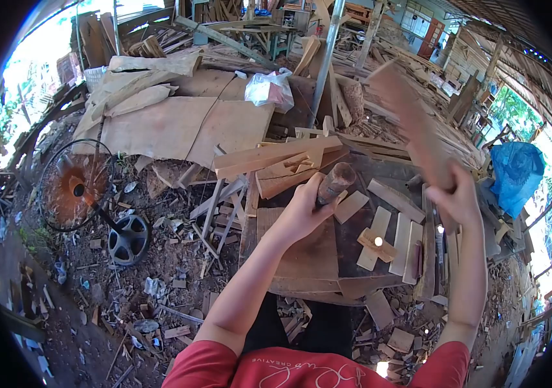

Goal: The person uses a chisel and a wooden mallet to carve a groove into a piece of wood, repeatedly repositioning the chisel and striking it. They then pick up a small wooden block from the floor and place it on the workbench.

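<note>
My left hand is wrapped round a thick, round wooden tool handle with a worn end facing up. Whatever lies below that handle is hidden by my fingers. My right hand grips the lower end of a long flat length of wood, raised and tilted up to the left. Under both hands is a workbench. Close to my left hand are stacked wooden pieces, some with cut notches. Small wooden blocks lie between the hands, two of them crossed.
A fallen round fan stands on the littered ground at left. Behind the bench are wide boards, with a plastic bag on them. A metal pole rises beyond. A blue plastic sack hangs at right.
</note>
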